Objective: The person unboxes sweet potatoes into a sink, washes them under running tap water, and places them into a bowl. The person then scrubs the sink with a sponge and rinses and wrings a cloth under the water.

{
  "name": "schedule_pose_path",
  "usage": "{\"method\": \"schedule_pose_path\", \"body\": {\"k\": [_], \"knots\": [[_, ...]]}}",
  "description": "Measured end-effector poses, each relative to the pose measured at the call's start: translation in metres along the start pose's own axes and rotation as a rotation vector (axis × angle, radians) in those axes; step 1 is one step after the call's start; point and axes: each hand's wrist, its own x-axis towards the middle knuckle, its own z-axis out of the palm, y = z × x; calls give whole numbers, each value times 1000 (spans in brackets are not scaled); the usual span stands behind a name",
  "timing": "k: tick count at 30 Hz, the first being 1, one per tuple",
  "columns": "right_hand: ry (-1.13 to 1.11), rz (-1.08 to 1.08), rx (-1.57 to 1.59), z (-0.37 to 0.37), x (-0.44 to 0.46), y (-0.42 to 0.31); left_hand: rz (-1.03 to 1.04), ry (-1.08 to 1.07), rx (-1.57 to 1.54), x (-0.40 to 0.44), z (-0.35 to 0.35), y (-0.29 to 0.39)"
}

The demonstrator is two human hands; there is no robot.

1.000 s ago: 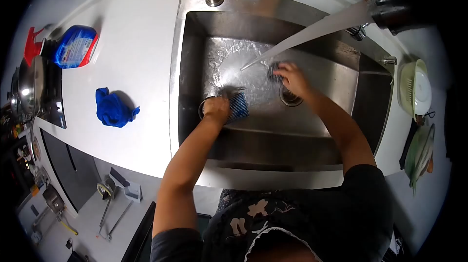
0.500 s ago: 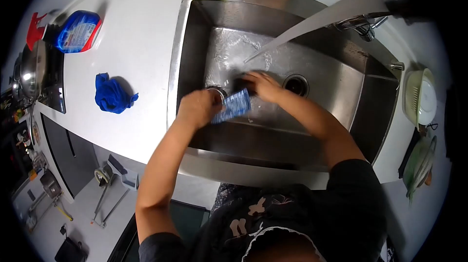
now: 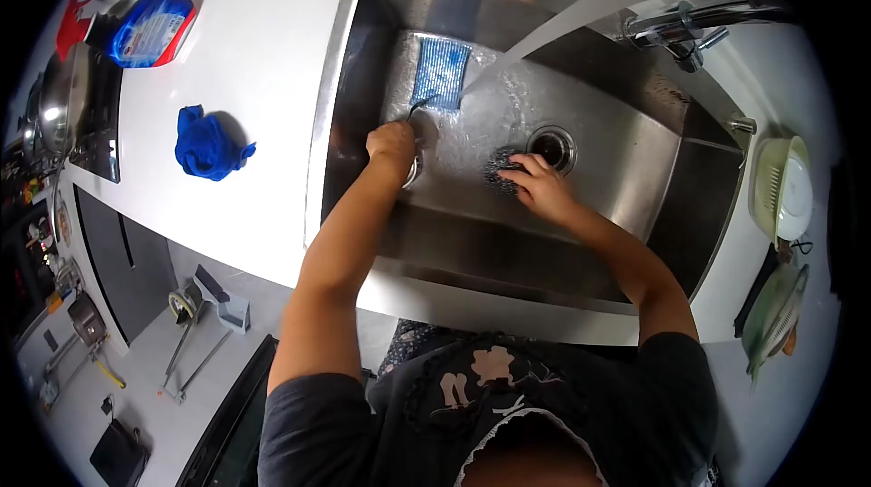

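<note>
A blue-and-white striped scrubbing pad lies flat on the floor of the sink, beside the running water. Just in front of it is my left hand, closed, with a thin dark strip sticking out from its fingers towards the pad; what the strip belongs to is hidden. Part of a round metal rim shows under that hand. My right hand has its fingers over a dark steel wool scrubber on the sink floor, near the drain.
The steel sink has a high front wall. Water falls from the faucet at the upper right. On the left counter are a crumpled blue cloth and a blue spray bottle. A pale green basket stands at right.
The blue pad has left my left hand and lies farther back in the sink. My right hand has moved right and nearer, towards the drain, with the steel wool.
</note>
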Motion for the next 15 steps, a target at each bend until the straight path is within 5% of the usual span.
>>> {"method": "schedule_pose_path", "body": {"k": [6,13,15], "knots": [[-32,-73,-8,23,43,-27,-158,-16,-30,23,30,-15],[154,-20,-97,69,101,-34,12,207,8,-18,-45,-11],[7,53,-65,89,125,-44,19,260,24,-22,-59,-8]]}}
